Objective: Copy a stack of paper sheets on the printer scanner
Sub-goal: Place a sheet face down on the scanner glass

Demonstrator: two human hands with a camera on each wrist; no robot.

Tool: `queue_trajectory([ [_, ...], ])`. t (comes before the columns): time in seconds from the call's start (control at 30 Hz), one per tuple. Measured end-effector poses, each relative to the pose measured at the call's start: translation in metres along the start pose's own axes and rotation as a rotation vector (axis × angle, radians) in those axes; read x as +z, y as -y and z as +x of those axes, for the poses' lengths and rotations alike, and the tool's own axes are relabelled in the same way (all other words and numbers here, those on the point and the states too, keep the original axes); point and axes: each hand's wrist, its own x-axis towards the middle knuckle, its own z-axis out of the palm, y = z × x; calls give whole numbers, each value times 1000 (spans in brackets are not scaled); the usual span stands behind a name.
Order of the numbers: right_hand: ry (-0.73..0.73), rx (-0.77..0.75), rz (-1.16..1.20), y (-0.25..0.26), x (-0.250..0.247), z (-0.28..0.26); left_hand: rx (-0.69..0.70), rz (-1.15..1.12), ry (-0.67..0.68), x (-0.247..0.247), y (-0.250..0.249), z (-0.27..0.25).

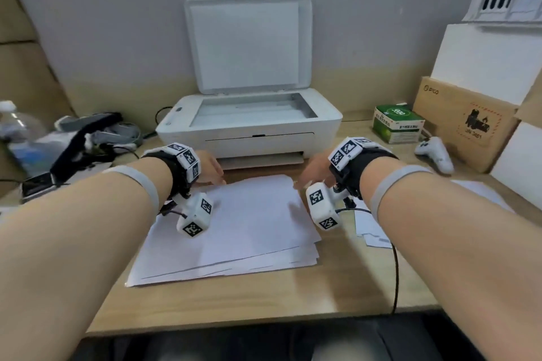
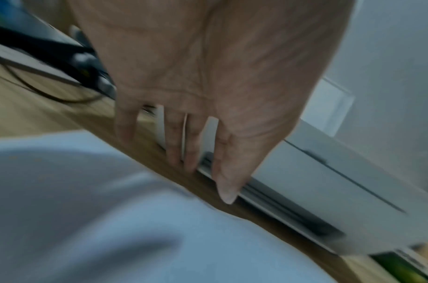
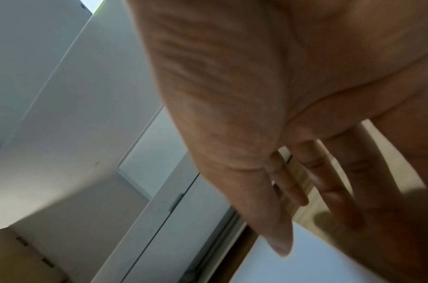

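My left hand (image 2: 208, 80) is hanging palm-down with the fingers (image 2: 174, 137) straight and a little spread, holding nothing, tips just over the strip of desk (image 1: 264, 302) between the paper and the printer. My right hand (image 3: 293, 95) is doing the same on its side, fingers (image 3: 329, 181) stretched out and loosely apart, nothing gripped; whether any tip is actually touching the sheet I can't tell, both wrist views are pretty smeared. From the head view both hands are sitting at the far corners of the stack of paper sheets (image 1: 234, 228), left one at the far-left corner, right one at the far-right corner. The stack is lying flat on the desk right in front of me, slightly fanned so the lower sheets are poking out along the near and right edges. Just behind it the white printer (image 1: 249, 132) is sitting with its scanner lid (image 1: 249, 44) standing wide open and the scanner glass (image 1: 252, 110) showing. Off to the right I'm seeing a green box (image 1: 397, 124), a white game controller (image 1: 435, 152), a brown cardboard box (image 1: 460, 123) and a few loose papers (image 1: 372, 226). On the left there's a plastic bottle (image 1: 14, 123) and a tangle of dark cables and gear (image 1: 93, 138).
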Motion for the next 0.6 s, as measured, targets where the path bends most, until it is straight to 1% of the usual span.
queue_trajectory([
  [0.07,24,-9,142,3,8,7,-94,119,7,0,26,-8],
  [0.1,21,-4,152,5,12,9,-132,125,28,1,38,-12],
  [0.17,10,26,116,9,15,8,-202,64,73,4,56,-20],
  [0.23,-14,11,83,10,18,11,-233,16,71,9,73,-22],
  [0.3,-26,5,27,15,18,14,-258,-40,38,14,85,-20],
  [0.37,-74,24,-166,19,15,15,-276,-76,18,15,89,-22],
  [0.4,-102,14,-209,20,12,14,-284,-97,15,15,90,-22],
  [0.47,-17,3,-147,23,6,17,-287,-142,-4,16,93,-23],
  [0.5,6,22,-102,25,3,19,-284,-148,-27,18,95,-23],
  [0.53,-2,14,-106,25,3,21,-281,-158,-66,18,97,-23],
  [0.57,-20,40,-219,27,3,23,-285,-187,-104,20,101,-21],
  [0.6,-60,33,-302,27,3,24,-282,-226,-136,20,102,-20],
])
